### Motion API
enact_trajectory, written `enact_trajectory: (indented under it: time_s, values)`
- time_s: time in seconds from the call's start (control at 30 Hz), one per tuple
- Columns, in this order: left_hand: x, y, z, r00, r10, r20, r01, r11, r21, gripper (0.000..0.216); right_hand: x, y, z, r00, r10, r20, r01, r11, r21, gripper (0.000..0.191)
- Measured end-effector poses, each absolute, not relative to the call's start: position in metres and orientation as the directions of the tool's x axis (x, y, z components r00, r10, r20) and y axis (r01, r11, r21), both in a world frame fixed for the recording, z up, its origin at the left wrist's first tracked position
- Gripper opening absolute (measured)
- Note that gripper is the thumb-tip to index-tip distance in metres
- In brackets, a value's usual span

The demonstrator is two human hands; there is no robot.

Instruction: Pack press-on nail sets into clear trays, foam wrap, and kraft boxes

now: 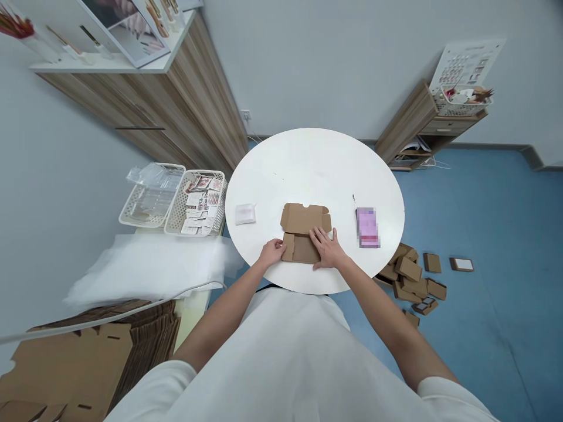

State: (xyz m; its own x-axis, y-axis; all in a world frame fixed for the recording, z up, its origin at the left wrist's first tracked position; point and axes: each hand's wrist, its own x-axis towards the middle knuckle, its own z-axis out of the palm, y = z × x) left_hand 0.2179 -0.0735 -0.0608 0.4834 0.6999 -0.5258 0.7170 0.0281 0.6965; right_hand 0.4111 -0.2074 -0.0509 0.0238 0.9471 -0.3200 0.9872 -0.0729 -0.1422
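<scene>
A brown cardboard mailer box (pixel 305 219) lies partly folded near the front of a round white table (pixel 308 164). Its notched lid stands opened away from me, and a side flap (pixel 288 247) is folded inward at the left. My left hand (pixel 272 253) is closed at that left edge, fingers pinching the cardboard. Spread over the right part of the box, my right hand (pixel 328 249) rests with its fingers apart and hides that side. Left of the box is a small clear plastic packet (pixel 245 214). A pixelated pink-purple phone-like item (pixel 368 227) lies to the right.
Two white baskets (pixel 173 217) with plastic sleeves and printed cards stand at left. Below them are translucent sheets (pixel 149 264) and stacked flat cardboard (pixel 74 363), crossed by a white cable (pixel 132 308). Folded boxes (pixel 409 269) are heaped on the blue floor at right.
</scene>
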Motion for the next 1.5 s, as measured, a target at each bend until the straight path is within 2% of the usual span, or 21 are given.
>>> enact_trajectory:
  time_s: [0.23, 0.47, 0.63, 0.73, 0.93, 1.23, 1.37, 1.5]
  values:
    - [0.225, -0.065, -0.056, 0.510, 0.701, -0.499, 0.781, -0.134, 0.610, 0.019, 0.410, -0.209, -0.052, -0.009, 0.957, -0.289, 0.992, -0.027, -0.121, 0.123]
    - [0.229, -0.050, -0.052, 0.524, 0.649, -0.551, 0.802, -0.157, 0.577, 0.020, 0.417, -0.203, -0.052, -0.093, 0.961, -0.260, 0.993, 0.069, -0.097, 0.125]
    - [0.230, -0.047, -0.050, 0.487, 0.587, -0.647, 0.845, -0.129, 0.519, 0.021, 0.419, -0.204, -0.052, -0.153, 0.954, -0.259, 0.988, 0.142, -0.060, 0.123]
    - [0.231, -0.047, -0.052, 0.499, 0.576, -0.647, 0.845, -0.158, 0.511, 0.022, 0.415, -0.206, -0.051, -0.135, 0.958, -0.255, 0.990, 0.123, -0.062, 0.123]
    - [0.230, -0.053, -0.057, 0.550, 0.661, -0.510, 0.829, -0.356, 0.431, 0.017, 0.399, -0.206, -0.052, -0.006, 0.971, -0.237, 0.998, -0.010, -0.065, 0.121]
    - [0.229, -0.062, -0.059, 0.494, 0.729, -0.474, 0.867, -0.373, 0.330, 0.008, 0.394, -0.200, -0.055, 0.014, 0.973, -0.232, 0.996, -0.034, -0.083, 0.113]
    - [0.229, -0.064, -0.057, 0.479, 0.743, -0.467, 0.873, -0.348, 0.341, 0.011, 0.397, -0.198, -0.053, -0.003, 0.972, -0.235, 0.997, -0.015, -0.078, 0.112]
    - [0.222, -0.070, -0.053, 0.532, 0.745, -0.403, 0.821, -0.338, 0.459, 0.027, 0.401, -0.196, -0.053, 0.000, 0.970, -0.243, 0.997, -0.018, -0.070, 0.113]
